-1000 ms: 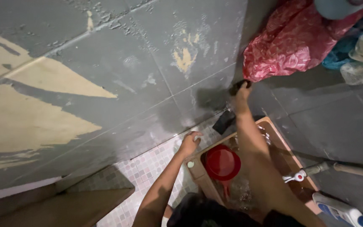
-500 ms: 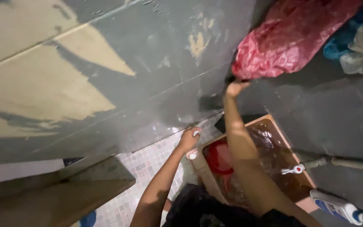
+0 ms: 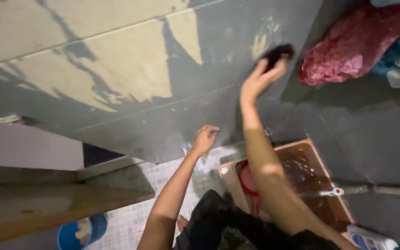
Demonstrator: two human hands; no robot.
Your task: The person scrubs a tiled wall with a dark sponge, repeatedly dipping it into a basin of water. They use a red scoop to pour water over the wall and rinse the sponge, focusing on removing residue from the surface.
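Because pressed flat against the grey tiled wall, dark scrubbing pad pinned there under the fingertips of the right hand, high up and close to the corner. Fingers curled over the pad's lower edge, gripping it, arm stretched up and out to full reach. Grip kept low on the pad, probably so the palm can push it into the tile. Large pale patches on the wall around and to the left, set against the darker grey.

Lower down, left hand closed into a loose fist against the base of the same wall, apparently a brace for the long reach; whether anything sits inside that fist, cannot tell. Wet sheen on the tile just beside it.

Below both arms, a brown rectangular water basin filled with water, a red scoop lying in its near end, within easy reach. A white tap projecting over the basin from a pipe on the right-hand wall. Small mosaic floor tiles left of the basin, a blue bucket farther off at the lower left. Up in the corner, past the pad, a red plastic bag hung clear of the water.
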